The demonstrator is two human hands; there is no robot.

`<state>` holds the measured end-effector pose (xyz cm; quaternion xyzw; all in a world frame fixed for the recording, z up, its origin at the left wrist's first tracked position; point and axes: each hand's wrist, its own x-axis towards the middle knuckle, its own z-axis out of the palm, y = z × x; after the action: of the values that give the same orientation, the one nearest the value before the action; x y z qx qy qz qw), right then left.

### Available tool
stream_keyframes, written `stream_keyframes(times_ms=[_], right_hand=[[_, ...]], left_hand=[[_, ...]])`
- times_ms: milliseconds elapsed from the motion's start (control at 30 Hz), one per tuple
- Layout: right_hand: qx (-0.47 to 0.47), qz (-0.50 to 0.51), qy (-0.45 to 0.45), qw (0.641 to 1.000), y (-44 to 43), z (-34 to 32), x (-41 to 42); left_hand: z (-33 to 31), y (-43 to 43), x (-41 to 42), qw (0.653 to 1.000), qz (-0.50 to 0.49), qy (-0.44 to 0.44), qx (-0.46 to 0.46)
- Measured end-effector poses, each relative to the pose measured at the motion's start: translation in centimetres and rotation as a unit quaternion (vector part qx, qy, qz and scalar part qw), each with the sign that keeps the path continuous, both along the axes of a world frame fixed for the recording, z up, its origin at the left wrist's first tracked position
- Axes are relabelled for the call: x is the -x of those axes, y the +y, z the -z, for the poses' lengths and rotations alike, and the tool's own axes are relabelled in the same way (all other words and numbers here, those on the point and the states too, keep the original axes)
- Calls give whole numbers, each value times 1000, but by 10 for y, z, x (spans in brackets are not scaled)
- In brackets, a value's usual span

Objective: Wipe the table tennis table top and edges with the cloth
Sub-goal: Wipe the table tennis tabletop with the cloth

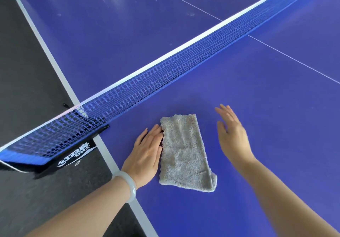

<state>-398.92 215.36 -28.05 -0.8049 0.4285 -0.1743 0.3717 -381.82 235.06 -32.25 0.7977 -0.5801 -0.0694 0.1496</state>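
A folded grey cloth lies flat on the blue table tennis table, close to its white left edge and just in front of the net. My left hand rests flat on the table beside the cloth's left side, fingertips touching or slipped just under its edge. My right hand hovers to the right of the cloth with straight fingers, apart from it and holding nothing.
The blue net runs diagonally across the table, clamped at the left by a black post bracket. A white centre line crosses the top. Dark floor lies beyond the left edge.
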Motion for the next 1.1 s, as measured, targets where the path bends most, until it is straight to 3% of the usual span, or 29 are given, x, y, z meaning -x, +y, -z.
stream_keyframes(times_ms=[67, 133, 200, 300, 367, 433, 533, 700, 800, 933, 1100], right_hand=[[44, 40, 97, 994, -33, 2, 4], [66, 12, 175, 982, -43, 15, -2], [111, 10, 212, 971, -41, 31, -7], [137, 23, 224, 965, -41, 40, -8], [145, 11, 243, 959, -42, 42, -6], [160, 2, 261, 952, -44, 45, -8], [167, -3, 278, 946, -43, 45, -10], [175, 1, 279, 944, -46, 49, -10], [172, -1, 286, 943, -46, 49, -9], [169, -4, 286, 943, -45, 48, -7], [188, -19, 290, 938, -46, 49, -6]], left_hand=[[-7, 1, 3, 997, -39, 55, 41], [-16, 0, 12, 984, -98, 101, 111], [-25, -9, 36, 983, -89, 65, 148], [-23, -39, 83, 999, -21, -18, 45], [-14, -61, 97, 995, -36, -67, -68], [-5, -80, 87, 989, -42, -78, -115], [1, -114, 45, 987, -31, -101, -118], [-6, -159, -28, 976, -101, -86, -171], [-6, -139, 5, 975, -120, -91, -164], [-7, -83, 81, 988, -44, -79, -128], [-6, -131, 32, 987, -15, -94, -130]])
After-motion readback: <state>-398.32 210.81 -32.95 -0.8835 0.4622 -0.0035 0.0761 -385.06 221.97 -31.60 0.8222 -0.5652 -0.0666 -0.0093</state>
